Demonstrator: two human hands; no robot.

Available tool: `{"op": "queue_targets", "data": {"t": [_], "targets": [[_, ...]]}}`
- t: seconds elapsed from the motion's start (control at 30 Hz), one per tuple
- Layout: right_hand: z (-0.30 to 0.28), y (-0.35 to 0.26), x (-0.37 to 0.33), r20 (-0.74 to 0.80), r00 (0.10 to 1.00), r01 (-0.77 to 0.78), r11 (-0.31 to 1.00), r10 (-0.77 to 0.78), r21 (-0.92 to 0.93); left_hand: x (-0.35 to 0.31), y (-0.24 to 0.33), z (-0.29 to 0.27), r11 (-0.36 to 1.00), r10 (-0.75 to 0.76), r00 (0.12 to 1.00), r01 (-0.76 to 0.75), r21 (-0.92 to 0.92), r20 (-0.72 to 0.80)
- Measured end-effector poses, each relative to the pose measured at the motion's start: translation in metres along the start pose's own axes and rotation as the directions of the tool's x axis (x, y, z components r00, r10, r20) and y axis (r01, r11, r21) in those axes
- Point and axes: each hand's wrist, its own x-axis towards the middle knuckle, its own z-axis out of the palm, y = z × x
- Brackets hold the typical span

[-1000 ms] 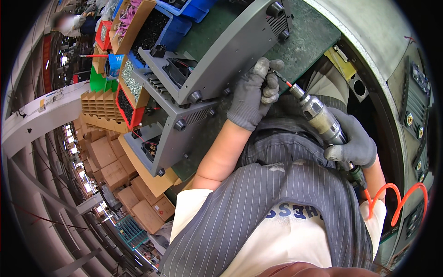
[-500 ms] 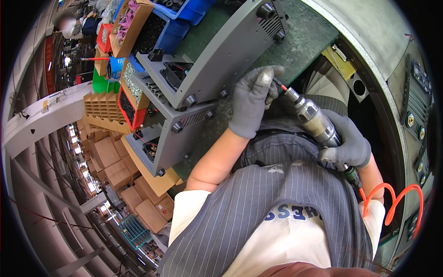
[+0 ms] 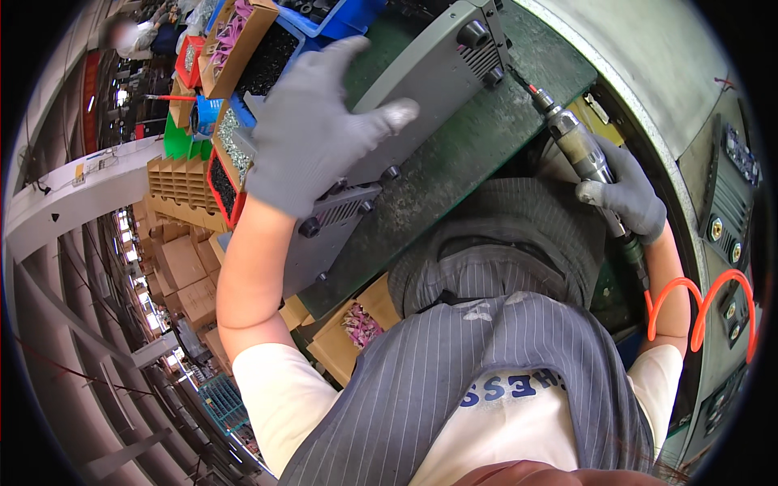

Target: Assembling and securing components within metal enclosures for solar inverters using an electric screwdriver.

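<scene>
Head view: my left hand spread by housing; right hand gripped driver, best held steady, at desk edge.

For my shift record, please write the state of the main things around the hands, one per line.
Left hand: open, spread wide
Right hand: closed around screwdriver
Screwdriver: hose attached; cannot tell if running
Hose: coiled
Upper gray case: black feet fitted
Lower gray case: partly hidden
Blue bins: open, holding black parts
Cardboard box beside them: open, holding pink parts
</scene>
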Motion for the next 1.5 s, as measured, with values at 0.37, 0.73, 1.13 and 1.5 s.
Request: {"op": "queue_targets", "data": {"t": [0.37,0.73,1.13,1.5], "targets": [[-0.001,-0.004,0.009,0.017,0.999,-0.046,0.999,0.046,-0.009,0.022,-0.003,0.003,0.904,-0.043,0.832,0.268,-0.334,0.554],[0.002,-0.025,0.008,-0.074,0.996,0.021,0.938,-0.049,-0.345,0.023,-0.016,0.01,0.901,0.086,0.848,0.158,-0.405,0.522],[0.025,0.015,-0.028,-0.043,0.998,0.037,0.999,-0.038,-0.026,0.003,0.001,0.002,0.992,0.119,0.99,-0.121,-0.027,-0.073],[0.045,0.044,-0.03,-0.035,0.999,0.031,0.998,-0.029,0.053,0.033,0.036,0.0,0.972,0.186,0.962,-0.21,-0.103,-0.201]]}}
